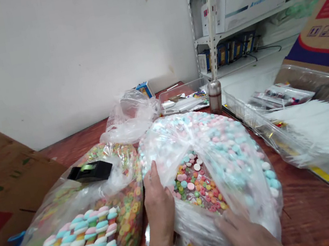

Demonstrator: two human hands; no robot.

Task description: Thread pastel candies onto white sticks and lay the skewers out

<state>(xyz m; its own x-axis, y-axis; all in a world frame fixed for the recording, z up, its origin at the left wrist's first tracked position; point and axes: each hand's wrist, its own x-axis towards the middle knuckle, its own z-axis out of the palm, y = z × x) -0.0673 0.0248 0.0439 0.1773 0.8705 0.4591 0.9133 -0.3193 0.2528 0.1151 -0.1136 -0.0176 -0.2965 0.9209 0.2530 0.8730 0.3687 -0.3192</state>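
My left hand, with a metal bangle on its wrist, presses its fingers into a transparent plastic bag. The bag wraps a large round platter of pastel marshmallow candies, and its opening shows colourful candy rings and discs. My right hand lies on the bag's near edge, partly cut off by the frame. Left of my left hand sits a second bagged platter of fruity rings and twisted marshmallow sticks. A black tape dispenser rests on that bag.
A red-brown wooden table holds everything. A cardboard box stands at the left. Behind the platters are a crumpled plastic bag, a plastic box and a steel flask. A plastic tray sits at the right, below white metal shelving.
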